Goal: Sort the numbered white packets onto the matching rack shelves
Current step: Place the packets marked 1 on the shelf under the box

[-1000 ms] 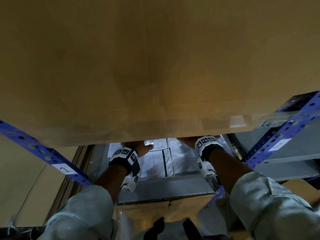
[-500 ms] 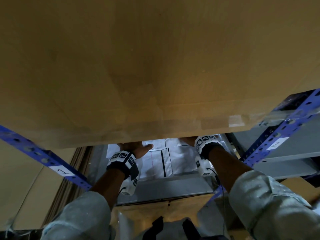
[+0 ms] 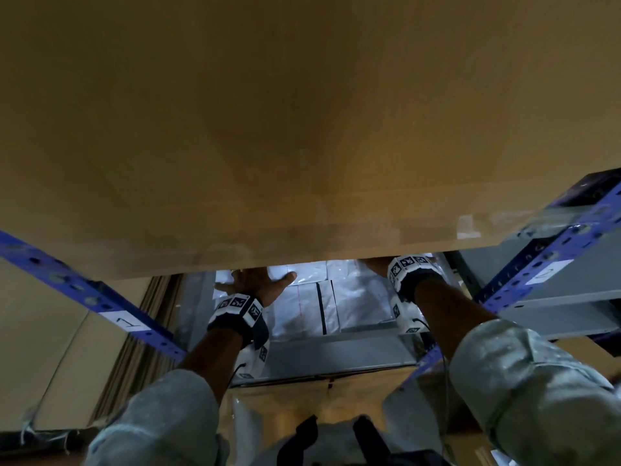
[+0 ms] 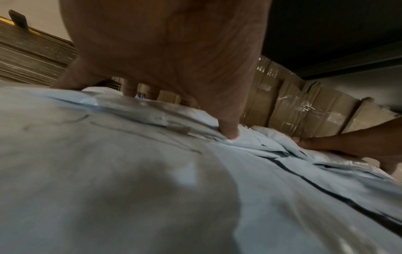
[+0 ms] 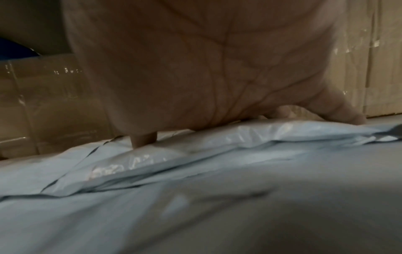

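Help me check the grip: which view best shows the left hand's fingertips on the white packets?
The left wrist view: the left hand presses spread fingertips into the white packets. The head view shows only its back; the right wrist view misses it.

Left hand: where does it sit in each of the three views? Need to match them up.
Head: left hand lower centre-left, fingers spread flat on the white plastic packets, below the brown cardboard box.
Left wrist: palm fills top centre, fingertips pressing the packets.
Right wrist: not in it; the palm there is the right hand.
Shared landmark: the black stripe on the packets.
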The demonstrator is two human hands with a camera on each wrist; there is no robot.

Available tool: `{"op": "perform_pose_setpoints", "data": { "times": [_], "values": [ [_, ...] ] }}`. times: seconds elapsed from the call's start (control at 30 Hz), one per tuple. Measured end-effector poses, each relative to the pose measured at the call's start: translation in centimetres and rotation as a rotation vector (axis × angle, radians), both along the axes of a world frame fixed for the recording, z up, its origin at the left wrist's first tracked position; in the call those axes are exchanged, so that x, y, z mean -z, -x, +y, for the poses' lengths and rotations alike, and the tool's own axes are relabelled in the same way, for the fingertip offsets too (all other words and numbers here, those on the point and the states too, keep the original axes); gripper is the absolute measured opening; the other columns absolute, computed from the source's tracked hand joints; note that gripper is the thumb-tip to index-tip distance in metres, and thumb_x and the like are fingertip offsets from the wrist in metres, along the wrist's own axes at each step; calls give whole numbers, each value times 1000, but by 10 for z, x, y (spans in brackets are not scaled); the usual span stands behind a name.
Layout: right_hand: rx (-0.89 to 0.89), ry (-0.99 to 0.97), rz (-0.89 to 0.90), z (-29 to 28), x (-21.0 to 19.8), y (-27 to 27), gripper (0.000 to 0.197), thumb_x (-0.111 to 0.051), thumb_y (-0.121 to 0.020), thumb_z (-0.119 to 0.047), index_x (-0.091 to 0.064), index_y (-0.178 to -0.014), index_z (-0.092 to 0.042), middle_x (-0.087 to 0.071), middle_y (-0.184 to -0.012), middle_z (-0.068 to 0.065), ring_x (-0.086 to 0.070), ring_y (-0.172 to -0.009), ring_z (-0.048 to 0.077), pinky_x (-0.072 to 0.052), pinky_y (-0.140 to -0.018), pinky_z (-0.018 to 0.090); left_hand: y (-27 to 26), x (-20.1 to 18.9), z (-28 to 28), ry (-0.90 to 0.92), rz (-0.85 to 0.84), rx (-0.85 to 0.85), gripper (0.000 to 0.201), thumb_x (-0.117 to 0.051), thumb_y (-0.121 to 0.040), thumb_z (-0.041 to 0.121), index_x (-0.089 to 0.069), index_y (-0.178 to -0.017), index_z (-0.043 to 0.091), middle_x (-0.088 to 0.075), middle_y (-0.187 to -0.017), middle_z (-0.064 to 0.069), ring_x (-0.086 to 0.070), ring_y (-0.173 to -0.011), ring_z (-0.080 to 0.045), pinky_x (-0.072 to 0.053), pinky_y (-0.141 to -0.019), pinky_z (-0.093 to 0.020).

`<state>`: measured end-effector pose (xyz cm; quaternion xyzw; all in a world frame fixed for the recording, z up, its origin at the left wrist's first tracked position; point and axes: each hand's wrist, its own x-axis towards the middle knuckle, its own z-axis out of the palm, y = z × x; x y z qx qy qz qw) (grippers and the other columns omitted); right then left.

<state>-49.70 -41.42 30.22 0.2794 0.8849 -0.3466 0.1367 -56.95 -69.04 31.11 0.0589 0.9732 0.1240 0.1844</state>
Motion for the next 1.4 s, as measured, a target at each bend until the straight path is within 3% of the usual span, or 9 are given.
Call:
{"op": "perform_pose_setpoints", "data": {
  "times": [0.17, 0.3, 0.43, 0.6, 0.77, 0.87, 0.93, 1.07, 1.4],
  "values": [
    [69, 43, 5, 14, 19, 6, 116, -25, -42, -114, -48, -132, -45, -55, -145, -3, -55, -125, 32, -41, -106, 58, 5, 5, -2, 19, -24, 20, 111, -40, -76, 91, -4, -160, 27, -5, -168, -10, -7, -152, -38, -2, -115, -71],
    [135, 14, -91, -12, -37, -20, 102, -33, -65, -102, -40, -142, -35, -55, -142, 8, -64, -99, 29, -55, -75, 37, 11, 5, -5, 9, -4, 31, 111, -39, -74, 92, -7, -160, 29, -8, -168, -7, -11, -152, -38, -5, -116, -70],
    [73, -72, -89, -16, -41, -21, 98, -32, -72, -100, -42, -148, -38, -45, -155, 4, -49, -133, 34, -39, -112, 54, 11, 7, -5, 10, 5, 34, 110, -43, -76, 89, -2, -159, 30, -6, -168, -6, -12, -152, -39, -6, -114, -72],
    [30, -187, -133, 8, 3, -3, 117, -17, -48, -113, -34, -149, -56, -29, -165, -10, -31, -149, 34, -15, -120, 68, 11, 5, -7, 11, 28, 59, 108, -39, -78, 90, -4, -160, 29, -7, -168, -7, -11, -152, -38, -5, -115, -71],
    [39, -226, 10, 9, 5, -1, 114, -10, -74, -96, -34, -156, -21, -26, -166, 10, -22, -152, 38, -11, -124, 59, 1, -12, -6, -168, 429, 56, 74, -55, -86, 68, -37, -149, 32, -39, -156, -3, -34, -142, -36, -26, -112, -60],
    [206, -305, 80, -18, -19, -15, 92, -26, -86, -88, -17, -160, -34, -13, -170, 0, -11, -155, 37, -1, -120, 64, 1, -20, -7, -382, 808, 164, 20, -66, -83, 42, -64, -96, 27, -71, -100, 1, -61, -100, -28, -43, -87, -39],
    [221, -366, 180, -42, -41, -33, 73, -43, -95, -70, -34, -154, -28, -34, -163, 7, -27, -150, 37, -12, -120, 62, -1, -27, -10, -439, 730, 181, 18, -60, -86, 34, -57, -79, 18, -66, -77, 3, -55, -81, -17, -41, -77, -29],
    [257, -236, 292, -65, -55, -58, 45, -54, -94, -60, -72, -107, -20, -73, -117, 7, -66, -112, 33, -50, -98, 42, -12, -40, -14, -372, 512, 163, 37, -47, -90, 50, -68, -86, 20, -72, -92, 1, -65, -100, -29, -48, -80, -33],
    [459, -94, 531, -141, -44, -160, 11, -68, -93, -32, -73, -95, -22, -71, -85, -12, -69, -77, 7, -48, -71, 15, -70, -54, -41, -462, 256, 198, 21, -64, -86, 51, -65, -89, 30, -67, -85, 17, -65, -86, -13, -52, -78, -31]
  ]
}}
